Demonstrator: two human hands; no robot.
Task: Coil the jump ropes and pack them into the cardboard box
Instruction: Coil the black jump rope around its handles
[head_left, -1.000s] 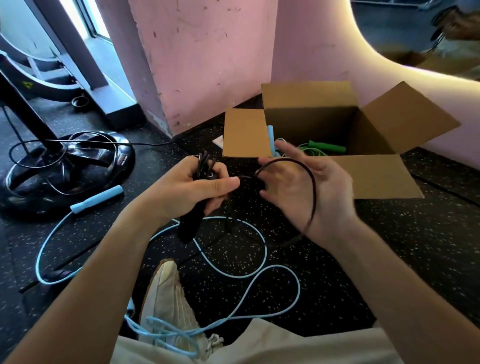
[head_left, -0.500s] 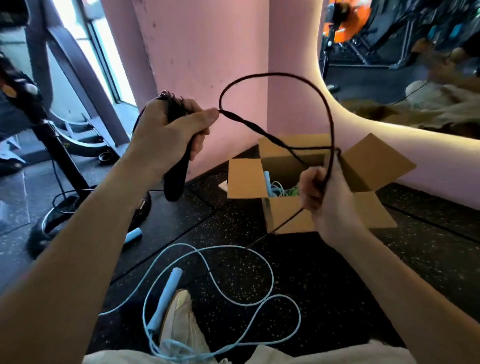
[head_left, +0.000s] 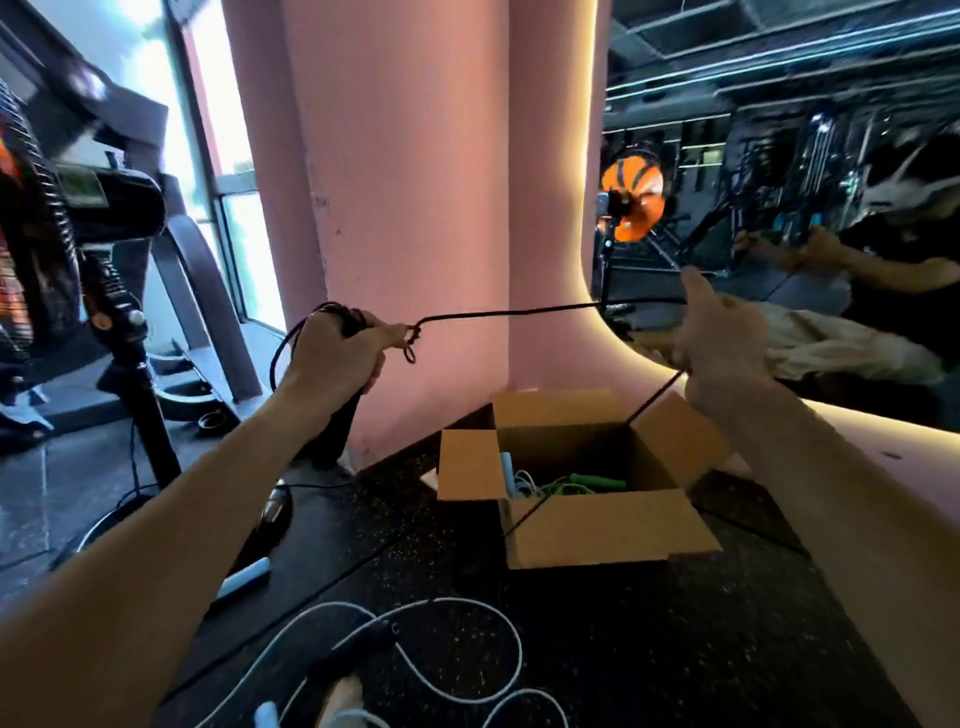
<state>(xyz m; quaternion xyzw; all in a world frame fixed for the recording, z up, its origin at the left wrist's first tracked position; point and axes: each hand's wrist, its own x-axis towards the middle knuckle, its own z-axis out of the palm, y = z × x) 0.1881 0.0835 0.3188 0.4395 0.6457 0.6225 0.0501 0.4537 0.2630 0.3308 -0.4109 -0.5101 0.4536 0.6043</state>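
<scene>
Rope is now being drawn out taut: the big loop that was arching between the hands half a second ago is gone, and the black jump rope (head_left: 545, 310) is running almost level from the left hand (head_left: 340, 349) at 9 o'clock across to the right hand (head_left: 722, 345) at 3 o'clock. Hands are sitting much further apart than they were. Judging by this, the person is pulling a fresh length straight before laying the next turn onto the bundle; coiling is only partly done.

Left grip is wrapping tight around the black handle and gathered turns, with a small twist of cord showing beside the thumb. Right grip is closing on the cord; the slack is dropping from it toward 6 o'clock, across the cardboard box (head_left: 597, 530).

Counts: one black rope in the hands; one light blue rope (head_left: 457, 616) lying loose on the floor at 6 o'clock; in the open box, one green rope (head_left: 587, 483) and one pale blue handle (head_left: 506, 467). One box, flaps open.
</scene>
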